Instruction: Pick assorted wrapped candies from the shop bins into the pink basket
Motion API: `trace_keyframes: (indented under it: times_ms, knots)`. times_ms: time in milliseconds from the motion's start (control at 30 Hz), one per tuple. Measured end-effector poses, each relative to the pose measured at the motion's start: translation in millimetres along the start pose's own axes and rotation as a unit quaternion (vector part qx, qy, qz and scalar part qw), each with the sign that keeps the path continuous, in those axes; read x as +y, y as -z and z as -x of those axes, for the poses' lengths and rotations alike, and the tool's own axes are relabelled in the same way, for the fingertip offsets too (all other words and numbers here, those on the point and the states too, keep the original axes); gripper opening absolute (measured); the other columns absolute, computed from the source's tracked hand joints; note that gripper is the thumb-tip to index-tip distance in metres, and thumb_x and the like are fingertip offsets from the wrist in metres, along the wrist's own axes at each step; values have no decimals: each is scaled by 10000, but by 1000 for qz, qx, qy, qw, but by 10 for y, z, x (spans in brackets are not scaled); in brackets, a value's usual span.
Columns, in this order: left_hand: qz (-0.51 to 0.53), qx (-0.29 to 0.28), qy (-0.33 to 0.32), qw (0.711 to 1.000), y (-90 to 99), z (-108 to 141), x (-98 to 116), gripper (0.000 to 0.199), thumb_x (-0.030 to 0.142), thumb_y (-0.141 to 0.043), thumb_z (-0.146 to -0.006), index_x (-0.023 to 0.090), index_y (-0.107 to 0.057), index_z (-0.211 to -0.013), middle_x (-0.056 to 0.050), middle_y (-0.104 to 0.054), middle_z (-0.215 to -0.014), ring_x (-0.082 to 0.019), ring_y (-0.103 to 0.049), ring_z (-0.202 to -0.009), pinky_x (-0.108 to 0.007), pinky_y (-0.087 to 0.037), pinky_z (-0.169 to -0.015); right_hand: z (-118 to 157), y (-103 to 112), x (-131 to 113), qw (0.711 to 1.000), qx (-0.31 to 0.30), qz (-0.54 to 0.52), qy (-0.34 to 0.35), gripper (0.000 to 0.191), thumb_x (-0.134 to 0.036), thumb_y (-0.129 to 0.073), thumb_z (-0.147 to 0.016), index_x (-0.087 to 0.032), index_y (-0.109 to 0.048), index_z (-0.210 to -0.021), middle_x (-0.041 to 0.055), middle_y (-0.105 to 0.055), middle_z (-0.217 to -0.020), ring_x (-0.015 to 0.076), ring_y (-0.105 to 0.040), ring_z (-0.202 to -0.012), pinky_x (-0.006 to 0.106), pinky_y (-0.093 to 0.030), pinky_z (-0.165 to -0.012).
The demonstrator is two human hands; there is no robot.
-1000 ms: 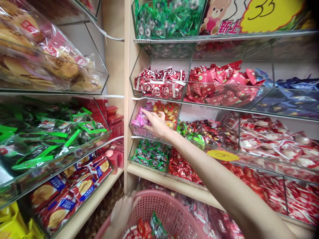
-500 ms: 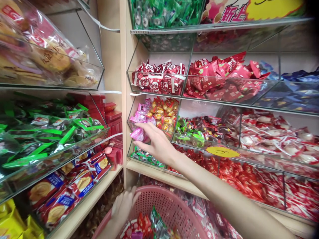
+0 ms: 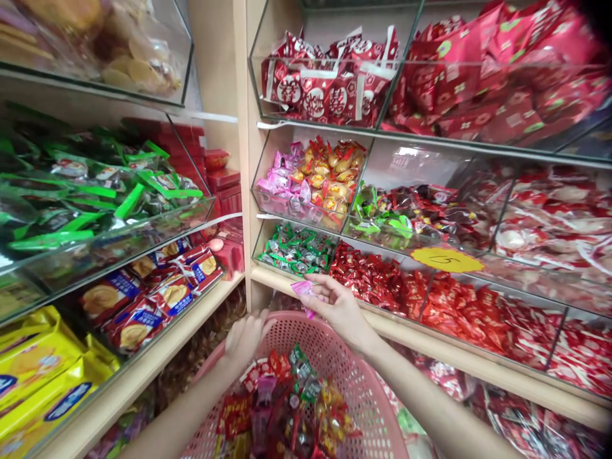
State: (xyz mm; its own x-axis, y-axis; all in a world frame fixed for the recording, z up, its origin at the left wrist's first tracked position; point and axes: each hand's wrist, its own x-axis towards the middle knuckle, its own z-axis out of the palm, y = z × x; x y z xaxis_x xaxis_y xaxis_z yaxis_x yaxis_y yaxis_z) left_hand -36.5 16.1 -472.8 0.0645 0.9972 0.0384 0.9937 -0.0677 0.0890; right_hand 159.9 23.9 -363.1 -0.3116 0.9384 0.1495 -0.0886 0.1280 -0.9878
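Observation:
My right hand (image 3: 342,312) pinches a pink-wrapped candy (image 3: 306,294) just above the far rim of a pink plastic basket (image 3: 377,395). Mixed wrapped candies (image 3: 287,408) lie inside the basket, in red, green, purple and gold. My left hand (image 3: 246,336) has its fingers wrapped over the basket's far left rim. Beyond my right hand, more pink candies (image 3: 282,182) share a clear bin with gold-wrapped candies (image 3: 335,172).
Green-wrapped candies (image 3: 299,248) fill the low bin behind my hands. A wooden shelf edge (image 3: 430,341) runs right behind the basket, below a yellow price tag (image 3: 447,259). Yellow packets (image 3: 52,376) and biscuit packs (image 3: 153,293) stand on the left shelves.
My right hand has come down from the pink candy bin to the basket's rim, holding a pink candy. The view has tilted down, showing more of the basket. My left hand stays on the rim.

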Motion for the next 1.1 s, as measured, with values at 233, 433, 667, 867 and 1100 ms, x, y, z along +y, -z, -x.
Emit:
trace_keyframes:
  times_ms: [233,433,667,867,1100]
  knots:
    - [-5,-13,15,1000,18,-3,64,387,421,-297,-980,189,-579,-1107,-106,-675,-1026,-233,-675,-915,-304,-512,-728,380,136,482,994,5,-54,-95,542,-354,-793,-645,-233,-544,-1111,-22,-591,-886,104,-574,-701,283,-502,-666]
    - [-9,-8,6,1000,24,-28,100,393,435,-304,-974,180,-575,-1100,-109,-683,-1011,-270,-681,-909,-326,-522,-677,675,96,975,991,-38,22,-123,504,-307,-716,-697,-256,-528,-1162,-29,-548,-853,110,-515,-650,279,-430,-606]
    - [-17,-3,4,1000,17,-24,128,412,462,-299,-968,185,-580,-1087,-113,-687,-985,-275,-686,-886,-323,-519,-658,899,15,1500,978,-95,89,-165,389,-214,-648,-687,-225,-558,-1066,-33,-563,-797,134,-525,-663,284,-427,-620]
    - [-16,-3,2,1000,-1,7,126,409,464,-303,-967,187,-581,-1081,-102,-691,-995,-267,-686,-896,-320,-518,-672,936,-69,1319,968,-66,237,-46,498,-171,-586,-766,-248,-495,-1249,8,-614,-904,170,-573,-782,334,-488,-740]
    - [-15,-19,11,1000,-9,-8,119,390,434,-310,-973,186,-585,-1094,-113,-688,-1037,-261,-685,-897,-324,-515,-694,1008,-109,996,926,-69,363,83,620,-112,-481,-857,-288,-314,-1427,88,-530,-1267,220,-504,-1196,417,-440,-1017]
